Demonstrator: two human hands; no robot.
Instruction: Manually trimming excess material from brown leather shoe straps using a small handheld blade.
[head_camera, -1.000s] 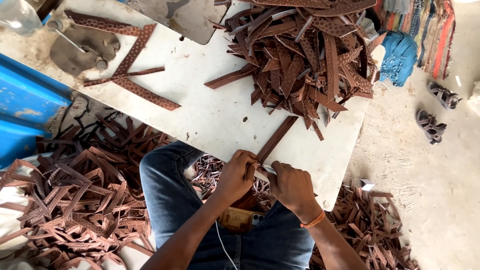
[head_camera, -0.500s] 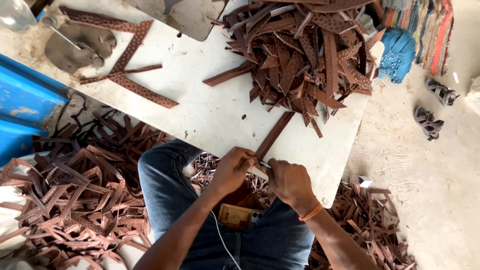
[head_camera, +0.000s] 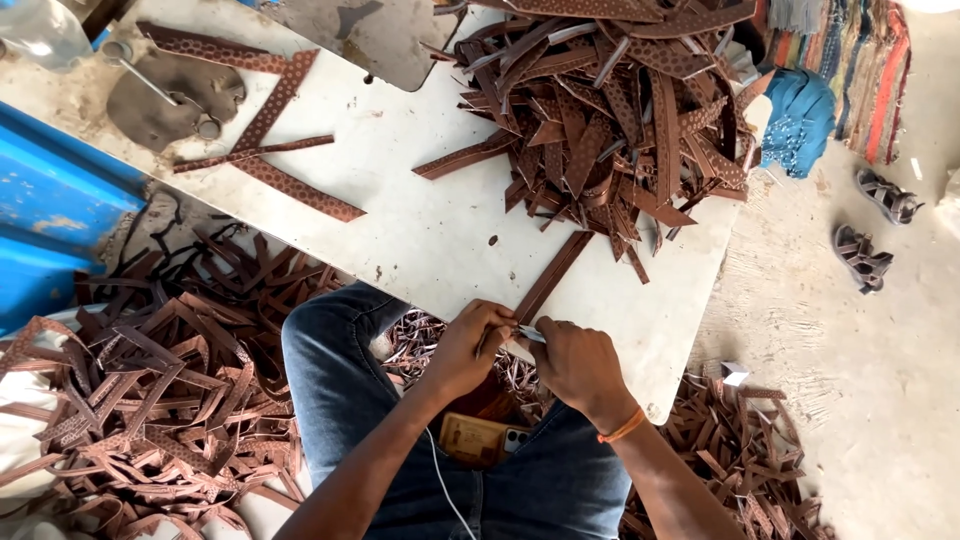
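A worn white table (head_camera: 400, 230) fills the middle of the view from the head camera, set on a sandy concrete floor (head_camera: 860, 400). A tall heap of brown perforated leather strips (head_camera: 610, 110) covers the table's far end, and a wider spread of the same brown strips (head_camera: 150, 390) lies on the floor to the person's left, with more scraps (head_camera: 740, 460) to the right. A blue metal panel (head_camera: 50, 220) borders the left edge. The person sits at the near edge in blue jeans (head_camera: 340, 390), a phone in a tan case (head_camera: 480, 440) resting in the lap.

Both hands meet at the table's near edge over the low end of one long plain brown leather strip (head_camera: 550, 275), which runs from that edge up toward the heap. The left hand (head_camera: 465, 350) has its grip closed on the strip's end. The right hand (head_camera: 575, 360), an orange band at its wrist, pinches a small pale metal blade (head_camera: 530, 334) pressed against the same end. A pair of grey sandals (head_camera: 870, 225) lies well apart on the floor, beside a blue cloth (head_camera: 800, 115).
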